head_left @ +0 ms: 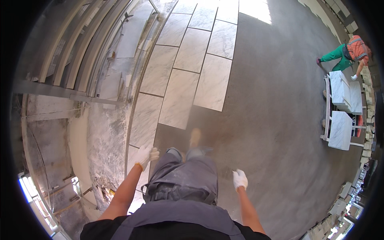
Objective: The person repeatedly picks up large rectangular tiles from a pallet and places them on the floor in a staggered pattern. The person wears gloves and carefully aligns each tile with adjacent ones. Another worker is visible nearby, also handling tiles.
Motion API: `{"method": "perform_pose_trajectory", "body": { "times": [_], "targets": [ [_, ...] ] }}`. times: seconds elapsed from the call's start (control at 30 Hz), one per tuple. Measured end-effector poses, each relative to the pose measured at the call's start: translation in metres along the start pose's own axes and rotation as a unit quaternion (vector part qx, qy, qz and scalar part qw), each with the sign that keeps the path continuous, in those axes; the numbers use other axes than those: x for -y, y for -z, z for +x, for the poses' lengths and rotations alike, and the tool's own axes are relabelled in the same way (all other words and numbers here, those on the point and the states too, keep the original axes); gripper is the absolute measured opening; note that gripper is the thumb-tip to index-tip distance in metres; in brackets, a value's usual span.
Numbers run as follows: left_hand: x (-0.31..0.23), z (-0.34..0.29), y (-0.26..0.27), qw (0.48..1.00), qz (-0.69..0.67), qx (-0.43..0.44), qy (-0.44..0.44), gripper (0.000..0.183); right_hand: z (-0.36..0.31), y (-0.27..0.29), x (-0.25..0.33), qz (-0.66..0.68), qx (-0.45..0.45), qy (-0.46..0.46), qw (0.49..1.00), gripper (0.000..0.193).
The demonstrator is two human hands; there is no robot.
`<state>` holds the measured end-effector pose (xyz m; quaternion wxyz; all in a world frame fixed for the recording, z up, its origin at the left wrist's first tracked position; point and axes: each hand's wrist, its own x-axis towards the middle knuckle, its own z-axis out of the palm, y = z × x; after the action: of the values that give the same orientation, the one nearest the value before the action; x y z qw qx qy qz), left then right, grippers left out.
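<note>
"White tiles (192, 48) are lying where, relative to the grip?"

"They're running ahead and leftward; the left hand (145, 156) is hanging nearest them, fingers curling loosely."

"And the right hand (240, 179)?"

"It's hanging over grey floor (272, 132), well apart from them, half curled. I cannot tell whether either is gripping anything."

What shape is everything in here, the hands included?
Left hand: white-gloved, fingers bent.
Right hand: white-gloved, fingers curled; whether it grips anything is unclear.
Floor tiles: laid flat in staggered rows, narrow gaps between.
Grey floor: exposed beside the tiled rows.
Cart: loaded.
Pale slabs: stacked on the cart.
Co-worker: bent over near the slabs.
</note>
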<state>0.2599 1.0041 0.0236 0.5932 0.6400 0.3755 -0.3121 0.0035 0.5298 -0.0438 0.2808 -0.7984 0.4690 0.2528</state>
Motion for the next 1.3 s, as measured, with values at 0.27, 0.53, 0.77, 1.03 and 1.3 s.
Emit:
{"method": "perform_pose_trajectory", "body": {
  "times": [0.27,0.53,0.77,1.03,1.3],
  "targets": [
    [-0.073,0.015,-0.117,0.99,0.092,0.102,-0.043,0.05,-0.135,-0.073,-0.227,0.106,0.128,-0.183,0.969,0.034],
    [-0.008,-0.021,-0.113,0.965,0.187,0.181,-0.016,0.042,-0.171,-0.099,-0.127,0.094,0.173,-0.05,0.979,0.035],
    [-0.108,0.012,-0.159,0.958,0.239,0.147,-0.057,0.033,-0.103,-0.056,-0.016,0.199,0.159,-0.093,0.963,0.036],
    [-0.079,0.093,-0.175,0.921,0.379,0.077,0.055,0.028,-0.052,-0.041,-0.048,0.165,0.093,-0.034,0.981,0.033],
    [-0.125,0.068,-0.359,0.902,0.374,0.214,-0.039,0.037,0.079,0.063,-0.12,0.335,-0.061,-0.097,0.935,0.015]
  ]
}}
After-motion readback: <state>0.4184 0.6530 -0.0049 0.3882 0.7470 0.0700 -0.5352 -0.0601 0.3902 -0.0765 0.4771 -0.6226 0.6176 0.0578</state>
